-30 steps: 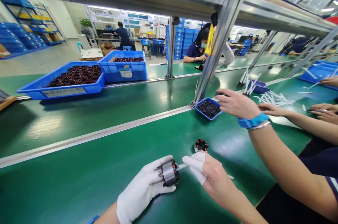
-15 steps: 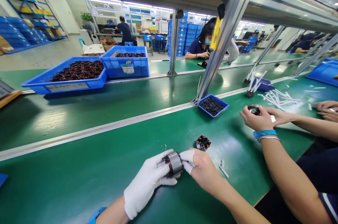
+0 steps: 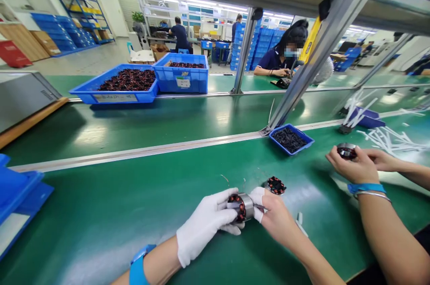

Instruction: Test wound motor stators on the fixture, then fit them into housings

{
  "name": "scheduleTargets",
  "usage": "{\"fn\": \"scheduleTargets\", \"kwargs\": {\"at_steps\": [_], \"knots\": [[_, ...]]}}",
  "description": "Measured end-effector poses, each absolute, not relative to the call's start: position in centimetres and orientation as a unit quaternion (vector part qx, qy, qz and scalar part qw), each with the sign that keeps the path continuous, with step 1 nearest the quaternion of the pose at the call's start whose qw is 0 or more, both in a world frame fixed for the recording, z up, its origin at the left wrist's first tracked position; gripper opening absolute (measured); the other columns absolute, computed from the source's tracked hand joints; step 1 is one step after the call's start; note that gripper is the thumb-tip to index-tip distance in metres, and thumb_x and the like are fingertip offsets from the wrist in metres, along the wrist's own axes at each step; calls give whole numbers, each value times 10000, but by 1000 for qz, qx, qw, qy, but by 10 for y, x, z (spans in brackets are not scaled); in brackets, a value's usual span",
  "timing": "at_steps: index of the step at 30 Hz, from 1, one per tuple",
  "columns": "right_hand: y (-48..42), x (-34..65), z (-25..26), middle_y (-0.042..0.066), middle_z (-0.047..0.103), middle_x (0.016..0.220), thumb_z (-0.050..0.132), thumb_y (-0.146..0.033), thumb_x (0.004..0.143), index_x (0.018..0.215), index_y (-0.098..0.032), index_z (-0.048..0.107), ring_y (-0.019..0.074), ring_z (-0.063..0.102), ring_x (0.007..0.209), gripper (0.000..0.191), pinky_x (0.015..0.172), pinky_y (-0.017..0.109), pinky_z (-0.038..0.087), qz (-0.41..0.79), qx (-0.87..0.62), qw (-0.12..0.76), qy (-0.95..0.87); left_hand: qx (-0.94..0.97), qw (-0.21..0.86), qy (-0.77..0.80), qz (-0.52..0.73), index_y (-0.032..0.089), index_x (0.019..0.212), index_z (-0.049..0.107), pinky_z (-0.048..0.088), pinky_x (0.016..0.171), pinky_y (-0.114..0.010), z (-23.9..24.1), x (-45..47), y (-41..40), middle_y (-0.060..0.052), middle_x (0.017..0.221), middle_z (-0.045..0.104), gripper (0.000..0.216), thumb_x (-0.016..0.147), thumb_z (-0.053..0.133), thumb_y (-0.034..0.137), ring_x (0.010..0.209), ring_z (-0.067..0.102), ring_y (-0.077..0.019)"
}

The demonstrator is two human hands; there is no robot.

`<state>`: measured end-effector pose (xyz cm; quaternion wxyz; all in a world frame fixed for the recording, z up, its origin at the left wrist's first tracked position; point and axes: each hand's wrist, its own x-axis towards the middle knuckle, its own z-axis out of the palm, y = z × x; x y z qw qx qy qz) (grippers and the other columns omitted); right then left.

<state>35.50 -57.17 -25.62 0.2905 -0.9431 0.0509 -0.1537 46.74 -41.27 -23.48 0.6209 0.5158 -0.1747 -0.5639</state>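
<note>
My left hand, in a white glove, is closed around a motor stator. The stator lies on its side in my grasp, its copper windings facing left and thin wires rising near it. At its right end, my right hand, with white covers on thumb and fingertip, pinches a thin dark strip. How far the strip goes into the stator is hidden. Just behind my right hand, a second stator sits on the green bench. Short white tubes lie to the right of that hand.
A small blue tray of black strips stands beside a metal post. Blue bins stand across the bench. At right, a co-worker's hands hold another stator near white tubes. Blue trays are at left.
My view has swung left, so the scene sits farther right. The stator in my left hand has turned to show more of its windings. My right hand stays at its right end.
</note>
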Motion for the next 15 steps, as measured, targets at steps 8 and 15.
{"fn": "scheduleTargets", "kwargs": {"at_steps": [8, 15], "knots": [[-573, 361, -260, 31, 530, 642, 484, -174, 778, 711, -249, 604, 178, 521, 667, 157, 538, 301, 456, -213, -944, 252, 16, 558, 621, -193, -516, 154, 1198, 481, 515, 642, -293, -241, 462, -413, -55, 881, 641, 480, 725, 535, 221, 695, 597, -152], [-567, 361, -262, 15, 475, 582, 405, -70, 780, 561, -195, 479, 135, 451, 579, 263, 474, 240, 368, -218, -949, 229, -17, 577, 616, -195, -499, 143, 1172, 510, 523, 608, -310, -245, 459, -415, -91, 988, 629, 494, 679, 483, 152, 718, 606, -181]]}}
